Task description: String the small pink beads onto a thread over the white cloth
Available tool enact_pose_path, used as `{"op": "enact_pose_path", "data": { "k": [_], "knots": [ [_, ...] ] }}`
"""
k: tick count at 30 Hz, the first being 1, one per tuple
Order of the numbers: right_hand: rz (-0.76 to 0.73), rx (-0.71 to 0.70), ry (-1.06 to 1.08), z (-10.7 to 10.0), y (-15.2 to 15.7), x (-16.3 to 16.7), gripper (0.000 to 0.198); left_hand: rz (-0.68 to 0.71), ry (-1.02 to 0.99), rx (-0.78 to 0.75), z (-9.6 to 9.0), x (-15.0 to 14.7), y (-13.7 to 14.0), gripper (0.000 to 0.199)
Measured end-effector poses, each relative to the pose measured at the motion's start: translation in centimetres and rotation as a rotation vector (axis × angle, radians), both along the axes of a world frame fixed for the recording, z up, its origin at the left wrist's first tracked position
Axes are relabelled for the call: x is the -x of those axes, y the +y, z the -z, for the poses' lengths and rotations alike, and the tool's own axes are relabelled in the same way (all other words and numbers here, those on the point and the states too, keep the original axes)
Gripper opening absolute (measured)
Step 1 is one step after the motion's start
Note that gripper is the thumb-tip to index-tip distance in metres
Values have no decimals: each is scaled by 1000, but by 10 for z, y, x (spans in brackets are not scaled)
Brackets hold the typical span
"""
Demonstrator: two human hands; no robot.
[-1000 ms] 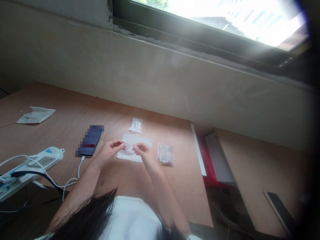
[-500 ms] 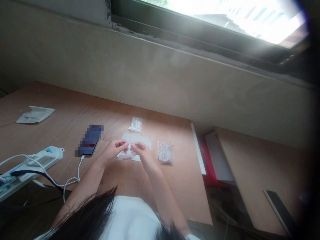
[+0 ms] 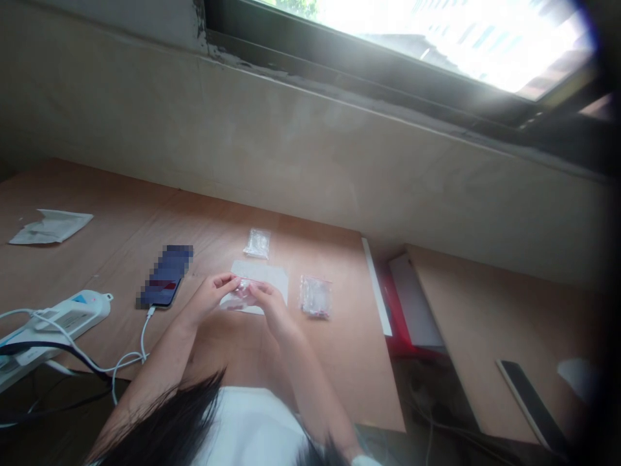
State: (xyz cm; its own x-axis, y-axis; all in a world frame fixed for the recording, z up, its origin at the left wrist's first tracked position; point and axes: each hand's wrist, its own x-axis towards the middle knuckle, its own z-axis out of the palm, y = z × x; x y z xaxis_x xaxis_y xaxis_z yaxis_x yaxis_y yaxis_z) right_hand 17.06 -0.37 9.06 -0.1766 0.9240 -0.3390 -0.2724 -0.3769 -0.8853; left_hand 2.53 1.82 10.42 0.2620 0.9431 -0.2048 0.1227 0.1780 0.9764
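Note:
Over a white sheet of paper, both hands meet at a small clear zip bag with a red line along its top edge. My left hand pinches the bag's left side with thumb and forefinger. On the opposite side, my right hand has its thumb and fingers closed on the bag. What lies inside it is too small to make out. Another clear bag rests just beyond the paper. To the right of the paper lies a clear bag with a reddish edge.
Left of my arms, a phone is plugged into a white cable beside a white power strip. A crumpled white packet lies far left. Beyond the table's right edge, a red folder and a second table holding a dark flat device.
The view has shifted slightly, so everything sits a little further left. My right fingers have dropped slightly on the bag, and more of its red-lined top edge shows.

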Motion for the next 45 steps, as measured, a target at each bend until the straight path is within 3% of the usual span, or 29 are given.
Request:
{"op": "enact_pose_path", "data": {
  "k": [4, 8, 11, 15, 18, 20, 22, 25, 28, 31, 34, 38, 42, 45],
  "knots": [
    [-8, 44, -4, 20, -11, -1, 30, -41, -17, 90, 10, -3, -2, 30],
    [316, 70, -180, 41, -6, -38, 30, -81, 38, 73, 25, 3, 0, 38],
    [590, 50, -555, 48, -1, -86, 22, -105, 116, 61, 42, 18, 3, 40],
    [654, 98, -1170, 53, -6, -131, 16, -141, 205, 65, 58, 35, 3, 41],
    [713, 91, -1519, 53, -7, -131, 23, -161, 304, 74, 64, 39, -1, 41],
    [747, 32, -1622, 51, 2, -116, 29, -157, 341, 66, 67, 39, -4, 40],
    [629, -120, -1593, 48, 22, -92, 29, -140, 342, 37, 72, 37, -8, 36],
    [272, -435, -1460, 48, 65, -45, 31, -136, 334, 10, 80, 37, -12, 31],
    [51, -472, -1471, 53, 104, -5, 30, -131, 331, -4, 85, 39, -13, 27],
    [-72, -446, -1505, 56, 124, 9, 22, -139, 333, -15, 83, 40, -14, 24],
    [-1, -454, -1465, 53, 125, 1, 22, -129, 313, -14, 78, 40, -12, 23],
    [156, -503, -1238, 39, 115, -17, 23, -100, 280, 32, 79, 44, -8, 24],
    [351, -428, -851, 15, 93, -24, 19, -106, 208, 26, 78, 41, 1, 27],
    [346, -300, -474, 4, 67, -23, 21, -110, 98, -11, 60, 26, 9, 29]
  ]
}}
